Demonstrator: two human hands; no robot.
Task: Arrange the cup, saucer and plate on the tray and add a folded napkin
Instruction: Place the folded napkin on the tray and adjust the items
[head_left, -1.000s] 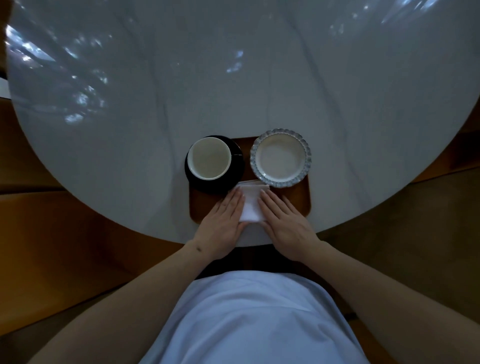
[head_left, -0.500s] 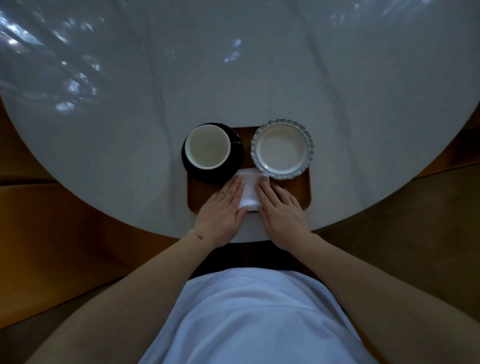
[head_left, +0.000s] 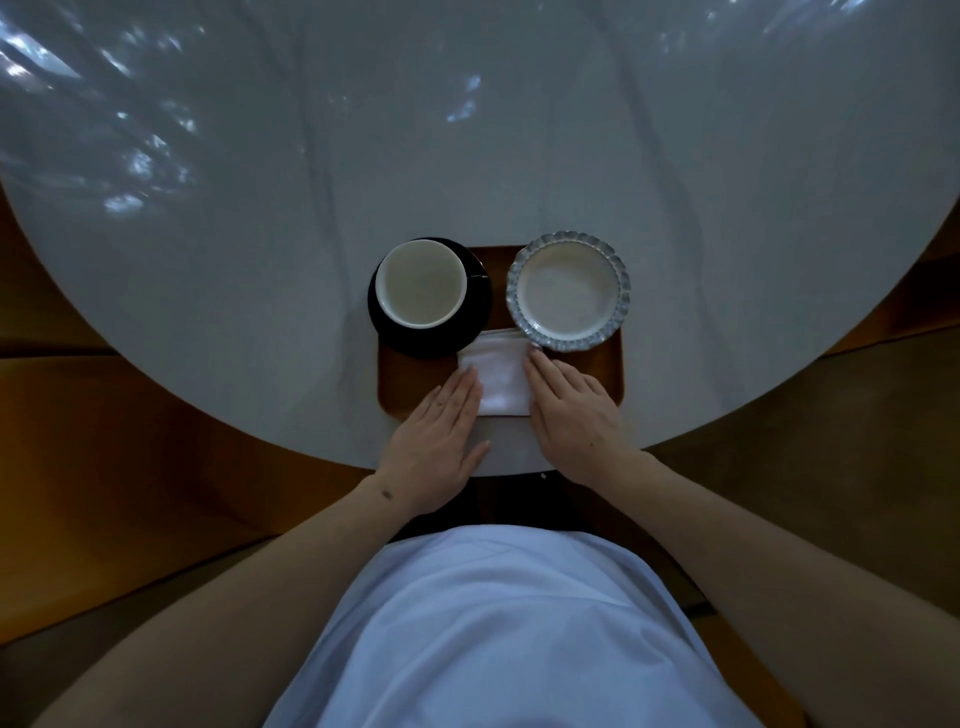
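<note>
A brown wooden tray (head_left: 602, 384) lies near the table's front edge. On its left part a white cup (head_left: 421, 283) stands on a black saucer (head_left: 478, 322). On its right part sits a white plate (head_left: 569, 291) with a scalloped grey rim. A folded white napkin (head_left: 501, 376) lies on the tray in front of them, its far edge by the saucer and plate. My left hand (head_left: 441, 441) lies flat against the napkin's left side, fingers together. My right hand (head_left: 576, 415) lies flat against its right side. Neither hand grips anything.
The round white marble table (head_left: 467, 156) stretches far beyond the tray. Wooden floor or seating (head_left: 130, 467) shows on both sides below the table's rim. My white garment (head_left: 493, 623) fills the lower middle.
The view has shifted slightly. Both hands have slid back and apart along the napkin's sides, so more of the napkin shows between them.
</note>
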